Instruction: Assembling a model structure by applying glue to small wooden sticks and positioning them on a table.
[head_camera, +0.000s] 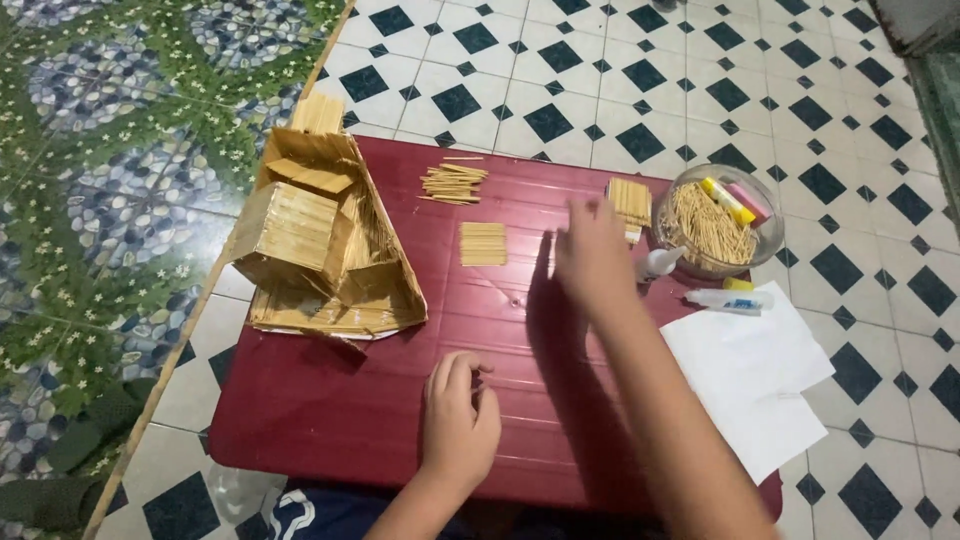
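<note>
On the dark red worktop (330, 400) the person's right hand (592, 252) reaches out toward a small panel of glued sticks (630, 201) that lies just left of the clear bowl of loose sticks (712, 228). The hand is blurred by motion, its fingers spread and loose, and the view does not show whether its grip has closed on anything; it appears empty. The left hand (458, 415) rests nearer the body, well in front of the bowl, curled into a loose fist, and nothing shows between its fingers (something thin could hide there).

Left of the bowl, across the worktop, lie a flat raft of sticks (483, 243) and a loose bundle of sticks (453, 183), and further left stands a stick-built model house (320, 240) on its base. In front of the bowl lie a small white glue bottle (658, 262) and a glue tube (730, 299), with a white paper sheet (750, 375) beyond them.

The risk, as it looks, is the sweeping forearm: the glue bottle sits right beside the wrist and could be knocked over, and a hasty grab might crack the thin panel or nudge the bowl toward the worktop's edge.
</note>
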